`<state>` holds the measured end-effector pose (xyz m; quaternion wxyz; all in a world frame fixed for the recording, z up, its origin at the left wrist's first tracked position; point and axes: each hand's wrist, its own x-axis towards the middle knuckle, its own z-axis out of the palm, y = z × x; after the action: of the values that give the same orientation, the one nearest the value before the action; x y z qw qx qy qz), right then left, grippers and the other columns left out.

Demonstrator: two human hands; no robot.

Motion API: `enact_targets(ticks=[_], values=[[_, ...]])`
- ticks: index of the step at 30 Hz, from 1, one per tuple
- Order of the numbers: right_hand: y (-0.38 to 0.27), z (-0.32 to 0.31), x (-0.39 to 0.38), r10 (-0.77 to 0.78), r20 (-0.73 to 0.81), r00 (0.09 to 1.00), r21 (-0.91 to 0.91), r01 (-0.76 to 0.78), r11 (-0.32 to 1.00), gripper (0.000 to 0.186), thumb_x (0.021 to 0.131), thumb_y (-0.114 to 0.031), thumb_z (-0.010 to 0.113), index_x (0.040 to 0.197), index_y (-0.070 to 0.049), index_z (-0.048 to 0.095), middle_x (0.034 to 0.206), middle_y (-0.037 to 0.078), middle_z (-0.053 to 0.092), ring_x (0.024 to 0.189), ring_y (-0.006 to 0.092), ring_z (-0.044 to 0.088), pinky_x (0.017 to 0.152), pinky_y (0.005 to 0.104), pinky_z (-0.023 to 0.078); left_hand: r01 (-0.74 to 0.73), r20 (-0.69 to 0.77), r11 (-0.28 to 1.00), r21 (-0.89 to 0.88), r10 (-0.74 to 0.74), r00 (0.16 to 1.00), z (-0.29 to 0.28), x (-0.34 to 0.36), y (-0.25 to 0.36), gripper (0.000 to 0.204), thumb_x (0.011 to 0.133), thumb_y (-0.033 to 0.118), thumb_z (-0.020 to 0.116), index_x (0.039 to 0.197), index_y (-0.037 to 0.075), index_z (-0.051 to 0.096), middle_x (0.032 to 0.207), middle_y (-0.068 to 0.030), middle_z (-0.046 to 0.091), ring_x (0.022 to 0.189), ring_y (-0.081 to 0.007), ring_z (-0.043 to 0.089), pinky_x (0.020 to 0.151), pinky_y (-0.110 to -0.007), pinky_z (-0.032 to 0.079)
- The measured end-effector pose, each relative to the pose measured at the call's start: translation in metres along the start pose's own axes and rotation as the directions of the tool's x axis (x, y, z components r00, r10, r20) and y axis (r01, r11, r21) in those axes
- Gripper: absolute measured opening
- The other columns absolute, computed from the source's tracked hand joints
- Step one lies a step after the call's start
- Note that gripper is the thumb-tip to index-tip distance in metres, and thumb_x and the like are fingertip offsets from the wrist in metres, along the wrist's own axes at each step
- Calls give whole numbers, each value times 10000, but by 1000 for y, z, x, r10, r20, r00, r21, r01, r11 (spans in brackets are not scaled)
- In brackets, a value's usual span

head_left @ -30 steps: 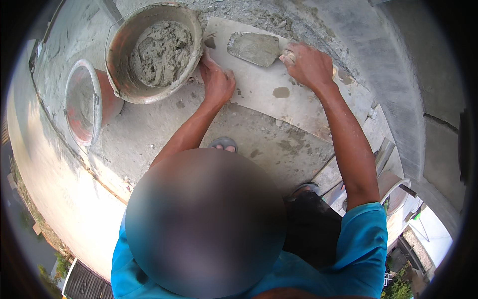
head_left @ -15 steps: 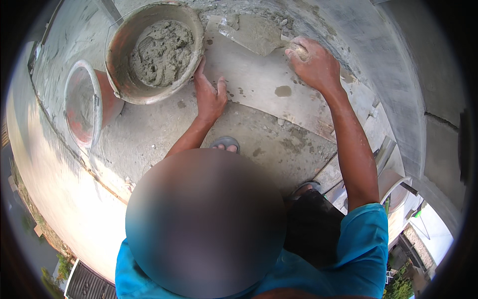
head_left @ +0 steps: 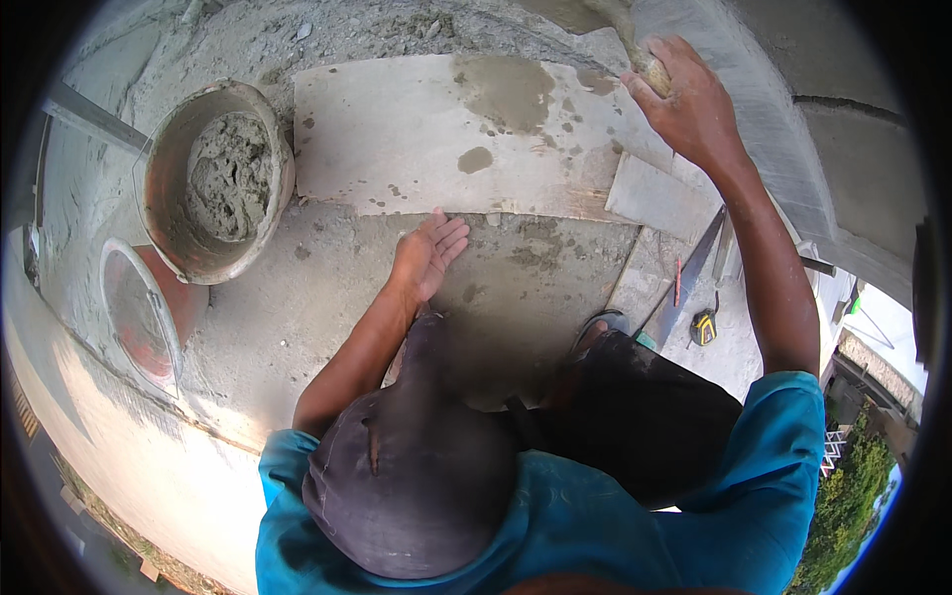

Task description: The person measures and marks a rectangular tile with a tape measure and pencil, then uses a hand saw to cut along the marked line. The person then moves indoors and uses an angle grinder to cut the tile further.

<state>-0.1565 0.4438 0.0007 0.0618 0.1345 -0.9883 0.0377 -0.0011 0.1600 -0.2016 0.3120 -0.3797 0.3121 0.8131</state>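
Note:
My right hand [head_left: 689, 109] is closed round the trowel's handle [head_left: 652, 75] at the upper right. Its mortar-covered blade [head_left: 570, 14] reaches over rough concrete at the top edge, beyond a pale board [head_left: 377, 129] marked with wet patches. My left hand [head_left: 431, 253] is open at the board's near edge, fingers stretched out and holding nothing; whether it touches the edge I cannot tell. To its left stands a bucket [head_left: 273, 174] with grey wet mortar [head_left: 223, 174] inside.
A second, reddish bucket [head_left: 169, 288] stands at the left, near a metal bar [head_left: 94, 119]. At the right are a small board [head_left: 654, 193], a red pencil [head_left: 677, 283], a yellow tape measure [head_left: 703, 327] and a grey concrete edge [head_left: 754, 129]. My sandalled foot [head_left: 600, 327] is below.
My right hand has carried the trowel up and away, off the board. My left hand has left the bucket's side and straightened its fingers. The view has shifted, so the buckets appear lower and further left.

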Motion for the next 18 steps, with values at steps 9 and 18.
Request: enact_targets(ticks=[9,18], values=[[127,58,-159,361,276,891,210,-422,882,668,680,-208,913,1229,-18,584,1375,132,520,1172,352,588,970,446,495,-234,-140,967,-102,219,966,34,20,-14,597,1037,85,521,1484,-11,137,1467,-231,331,1343,-395,457,1137,-518,447],[162,90,-201,211,377,902,281,-328,902,1016,574,-264,938,1429,-26,443,1569,148,377,1418,382,372,1168,472,318,-341,-31,930,-137,340,940,55,14,-9,540,1038,30,479,1462,48,145,1425,-225,374,1308,-400,490,1069,-568,500]])
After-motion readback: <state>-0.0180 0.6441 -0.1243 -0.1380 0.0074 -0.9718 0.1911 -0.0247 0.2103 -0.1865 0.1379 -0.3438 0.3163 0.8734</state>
